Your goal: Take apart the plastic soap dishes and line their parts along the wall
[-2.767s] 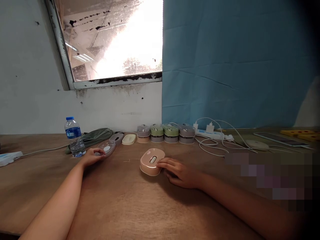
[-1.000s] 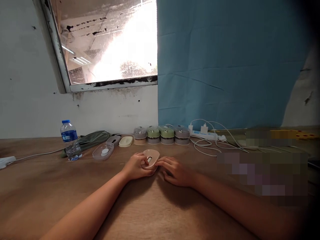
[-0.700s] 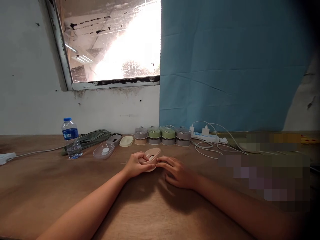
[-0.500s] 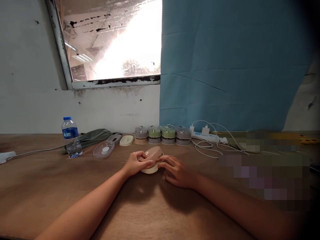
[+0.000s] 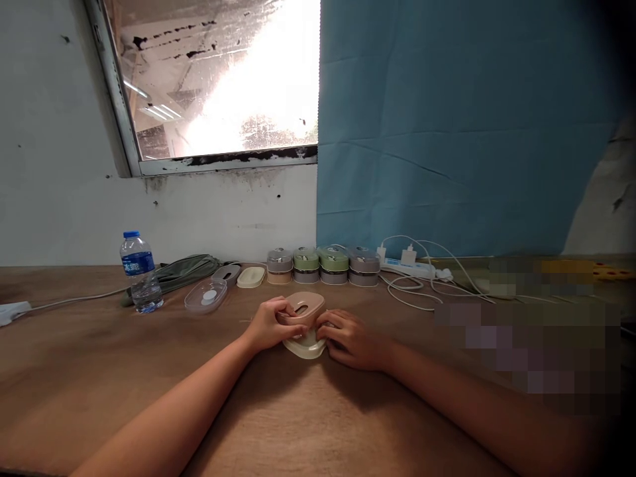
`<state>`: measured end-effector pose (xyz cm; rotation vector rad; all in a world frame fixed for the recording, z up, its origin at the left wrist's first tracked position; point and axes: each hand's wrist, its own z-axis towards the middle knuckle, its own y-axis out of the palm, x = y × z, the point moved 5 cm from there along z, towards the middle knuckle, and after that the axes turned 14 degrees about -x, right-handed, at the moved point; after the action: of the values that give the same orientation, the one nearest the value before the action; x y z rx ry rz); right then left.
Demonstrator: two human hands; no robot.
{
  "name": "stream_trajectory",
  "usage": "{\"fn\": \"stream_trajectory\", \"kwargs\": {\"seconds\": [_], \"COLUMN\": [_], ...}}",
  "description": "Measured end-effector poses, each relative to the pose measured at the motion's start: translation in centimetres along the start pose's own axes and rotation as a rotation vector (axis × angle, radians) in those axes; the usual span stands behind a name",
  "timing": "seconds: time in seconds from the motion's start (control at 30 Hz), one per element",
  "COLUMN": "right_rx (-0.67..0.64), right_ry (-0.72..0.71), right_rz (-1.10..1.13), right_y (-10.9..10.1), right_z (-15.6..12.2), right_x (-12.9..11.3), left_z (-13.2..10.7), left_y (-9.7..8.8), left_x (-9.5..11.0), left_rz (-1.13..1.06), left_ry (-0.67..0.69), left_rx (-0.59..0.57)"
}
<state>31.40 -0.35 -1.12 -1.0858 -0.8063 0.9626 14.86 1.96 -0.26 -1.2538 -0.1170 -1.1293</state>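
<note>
My left hand is closed on the left edge of a pink oval tray, which has a long slot in its middle and looks like a soap-box part. The tray is tilted open above a cream oval dish. My right hand is closed, with its fingertips at the right side where tray and dish meet. The fingers hide part of both pieces, and it is unclear how far each hand grips the dish. Both hands work just above the wooden table.
Behind my hands stands a row of several two-tone lidded boxes. To their left lie a cream oval dish, a grey slotted tray and a clear lid. A water bottle stands farther left. White cables run from a power strip at right.
The pink tray has turned so that its slotted face shows, and the cream dish has swung lower toward me. My right fingers have closed onto the right side.
</note>
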Motion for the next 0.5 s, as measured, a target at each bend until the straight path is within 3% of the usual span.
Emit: {"fn": "stream_trajectory", "kwargs": {"seconds": [0.17,0.27,0.33,0.4,0.5], "right_rx": [0.004,-0.007,-0.013,-0.016,-0.021], "right_ry": [-0.017,-0.012,-0.013,-0.014,-0.005], "right_rz": [0.025,0.032,0.046,0.066,0.082], "right_y": [-0.2,-0.2,-0.2,-0.2,-0.1], "right_z": [0.0,0.1,0.1,0.2,0.3], "right_x": [-0.1,-0.2,-0.3,-0.3,-0.2], "left_z": [-0.2,-0.1,0.1,0.4,1.2], "left_y": [-0.5,-2.1,-4.4,-7.4,-11.9], "left_x": [1.5,1.9,1.6,0.9,-1.3], "left_rz": [0.18,0.298,0.401,0.519,0.645], "left_ry": [0.086,0.11,0.095,0.061,-0.052], "left_rx": [-0.062,-0.051,0.035,0.192,0.367]}}
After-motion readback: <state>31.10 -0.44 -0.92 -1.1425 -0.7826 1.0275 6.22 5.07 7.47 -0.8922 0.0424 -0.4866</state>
